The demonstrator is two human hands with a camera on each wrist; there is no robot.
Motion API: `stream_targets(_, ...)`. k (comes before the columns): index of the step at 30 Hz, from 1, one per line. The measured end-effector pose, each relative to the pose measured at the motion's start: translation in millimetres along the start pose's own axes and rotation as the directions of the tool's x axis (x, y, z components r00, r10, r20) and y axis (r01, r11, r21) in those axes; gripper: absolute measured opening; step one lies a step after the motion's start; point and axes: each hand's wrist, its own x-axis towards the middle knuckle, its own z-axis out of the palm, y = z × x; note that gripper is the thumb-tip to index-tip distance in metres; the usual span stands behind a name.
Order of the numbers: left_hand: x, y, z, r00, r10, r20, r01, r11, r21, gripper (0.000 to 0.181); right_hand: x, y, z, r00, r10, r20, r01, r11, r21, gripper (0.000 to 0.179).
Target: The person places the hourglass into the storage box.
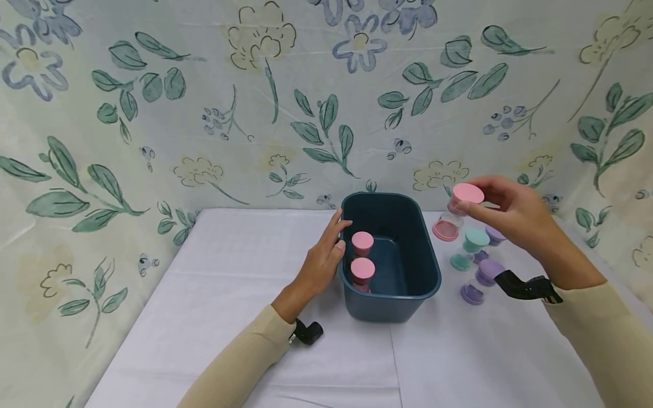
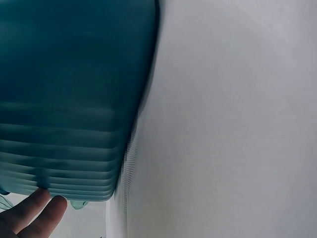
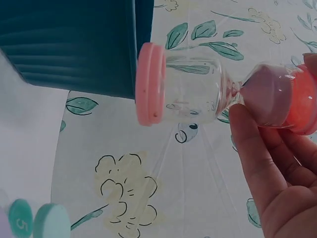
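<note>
My right hand (image 1: 515, 209) holds a pink-capped hourglass (image 1: 451, 218) upright, just right of the bin's far corner. In the right wrist view, the fingers curl about the pink-sand end of this hourglass (image 3: 198, 91), and its other cap overlaps the bin's edge. My left hand (image 1: 318, 260) rests at the left rim of the dark teal bin (image 1: 393, 310), its fingers extended. Two fingertips (image 2: 57, 206) lie against the bin's ribbed wall (image 2: 64, 148) in the left wrist view. Inside the bin, along its left side, stand two pink hourglasses, a farther one (image 1: 363, 242) and a nearer one (image 1: 363, 270).
Right of the bin, a mint-green hourglass (image 1: 475, 241) and a purple one (image 1: 488, 272) stand on the white-covered table (image 1: 245, 255). Another purple hourglass (image 1: 495, 235) is partly hidden behind the green one. A floral cloth (image 1: 306, 147) hangs behind the table's back edge.
</note>
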Motion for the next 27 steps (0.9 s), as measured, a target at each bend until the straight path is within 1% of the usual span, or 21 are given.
stream_targets(6, 0.1, -0.1, 0.5, 1.000, -0.002, 0.000, 0.002, 1.000, 0.008, 0.051, 9.4, -6, 4, 1.000, 0.018, 0.015, -0.017, 0.999, -0.038, 0.044)
stream_targets(12, -0.4, -0.8, 0.8, 1.000, -0.007, -0.001, 0.007, 1.000, 0.010, 0.053, 18.0, -13, 9, 0.998, 0.014, 0.057, -0.012, 1.000, -0.021, 0.044)
stream_targets(18, -0.9, -0.7, 0.6, 1.000, -0.006, -0.001, 0.006, 1.000, 0.004, 0.053, 25.2, -19, 13, 0.997, 0.001, 0.081, 0.000, 1.000, -0.009, 0.044)
stream_targets(27, 0.0, -1.3, 0.0, 1.000, 0.015, -0.007, -0.015, 1.000, 0.009, 0.055, 35.6, -27, 22, 0.992, 0.003, 0.124, -0.004, 1.000, 0.014, 0.047)
